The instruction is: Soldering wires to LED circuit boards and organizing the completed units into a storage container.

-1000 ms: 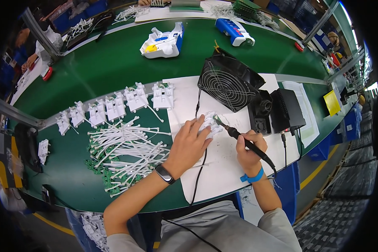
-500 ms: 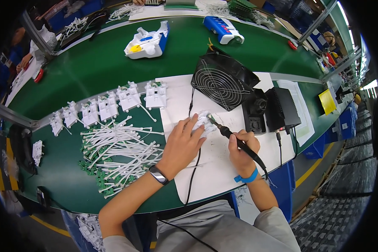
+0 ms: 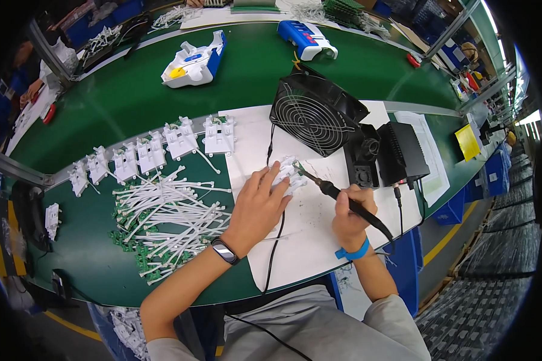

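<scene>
My left hand point(image 3: 259, 207) presses a small white plastic part point(image 3: 289, 171) flat on a white sheet point(image 3: 307, 240) on the green bench. My right hand point(image 3: 352, 216) grips a black soldering iron point(image 3: 349, 204) like a pen, its tip touching the white part's right side. A black cord runs from the iron's rear toward me. A dark wristband sits on my left wrist, a blue band on the right.
A black fan point(image 3: 313, 117) and a black soldering station point(image 3: 394, 156) stand behind the hands. A heap of white wired pieces point(image 3: 162, 219) lies left, with a row of white parts point(image 3: 156, 153) above it. Two white-and-blue tools point(image 3: 196, 60) lie farther back.
The view has shifted slightly. Both hands stay on the white part and the iron, with the iron's tip still at the part.
</scene>
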Tool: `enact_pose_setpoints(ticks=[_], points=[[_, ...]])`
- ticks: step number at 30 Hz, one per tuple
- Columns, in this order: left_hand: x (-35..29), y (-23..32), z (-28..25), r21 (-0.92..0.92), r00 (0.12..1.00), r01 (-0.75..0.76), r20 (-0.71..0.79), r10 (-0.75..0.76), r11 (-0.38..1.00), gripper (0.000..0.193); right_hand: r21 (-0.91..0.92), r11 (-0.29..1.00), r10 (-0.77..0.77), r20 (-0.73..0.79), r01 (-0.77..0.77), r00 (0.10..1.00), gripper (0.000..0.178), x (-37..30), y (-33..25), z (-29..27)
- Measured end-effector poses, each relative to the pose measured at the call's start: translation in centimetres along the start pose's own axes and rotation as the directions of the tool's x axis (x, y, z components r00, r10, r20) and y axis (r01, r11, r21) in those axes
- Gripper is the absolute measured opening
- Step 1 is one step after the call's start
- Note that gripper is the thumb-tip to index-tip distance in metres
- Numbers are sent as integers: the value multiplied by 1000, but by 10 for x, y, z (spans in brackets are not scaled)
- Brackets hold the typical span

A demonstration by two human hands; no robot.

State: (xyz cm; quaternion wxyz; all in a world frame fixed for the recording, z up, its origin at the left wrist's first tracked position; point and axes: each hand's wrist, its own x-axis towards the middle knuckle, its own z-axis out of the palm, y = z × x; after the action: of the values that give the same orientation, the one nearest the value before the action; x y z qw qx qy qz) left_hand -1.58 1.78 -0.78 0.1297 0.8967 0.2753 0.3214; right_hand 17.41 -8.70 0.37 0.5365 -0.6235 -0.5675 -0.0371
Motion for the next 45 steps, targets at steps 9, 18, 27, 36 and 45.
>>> enact_pose_setpoints(ticks=[9, 18, 27, 36, 45], points=[[0, 0, 0, 10, 1000, -6, 5, 6, 1000, 33, 95, 988, -120, -43, 123, 992, 17, -2, 6, -4], [1, 2, -1, 1, 1000, 2, 6, -2, 1000, 33, 73, 992, -105, 0, 105, 994, 17, 4, 3, -1], [1, 1, -1, -16, 1000, 6, 11, -5, 1000, 33, 24, 992, -123, -8, 123, 992, 18, 4, 0, -4], [1, 1, -1, 22, 999, -35, 21, 34, 999, 32, 47, 993, -107, -34, 108, 994, 19, 3, 3, -3], [1, 5, 0, 12, 1000, -4, 13, 4, 1000, 35, 72, 989, -118, -143, 129, 983, 15, 1, 4, -31]])
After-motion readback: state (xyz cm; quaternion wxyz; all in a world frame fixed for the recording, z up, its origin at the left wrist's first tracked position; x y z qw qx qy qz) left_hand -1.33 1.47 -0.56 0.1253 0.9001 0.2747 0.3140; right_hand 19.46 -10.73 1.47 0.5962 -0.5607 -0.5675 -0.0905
